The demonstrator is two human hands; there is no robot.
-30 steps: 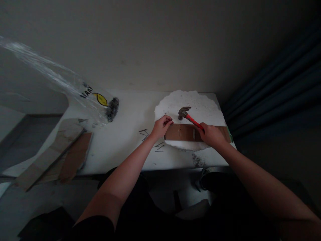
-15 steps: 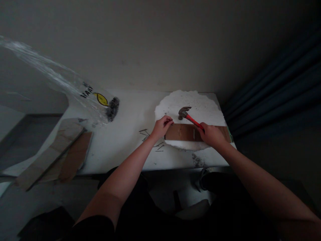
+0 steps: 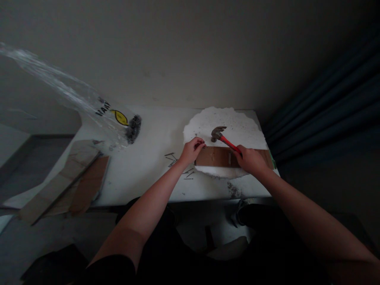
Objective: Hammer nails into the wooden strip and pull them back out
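"What's in your right hand?"

"My right hand (image 3: 252,159), right of centre in the frame, is wrapped around the red handle of a claw hammer (image 3: 227,141). The handle slants up and left from my fist, and the steel head shows over the white slab (image 3: 225,118), just above the upper edge of a brown wooden board (image 3: 218,156). I can't tell whether the head touches anything."

"And your left?"

"My left hand (image 3: 191,151) is near the middle of the frame, at the board's upper left corner. Thumb and fingertips are drawn narrowly together; I can't make out what, if anything, is pinched between them."

"How does the board lie?"

"Lengthwise across the lower part of the slab, running toward the right, where a bit of green shows at its end. My right fist covers part of it. The slab has a ragged edge and sits on a white table (image 3: 154,134)."

"Anything else about?"

"Loose nails (image 3: 170,156) lie on the table, scattered around my left wrist. A clear plastic bag (image 3: 89,103) with a yellow print stretches in from the upper left, and more boards (image 3: 89,184) lie at the lower left. A dark curtain (image 3: 326,99) hangs at the right."
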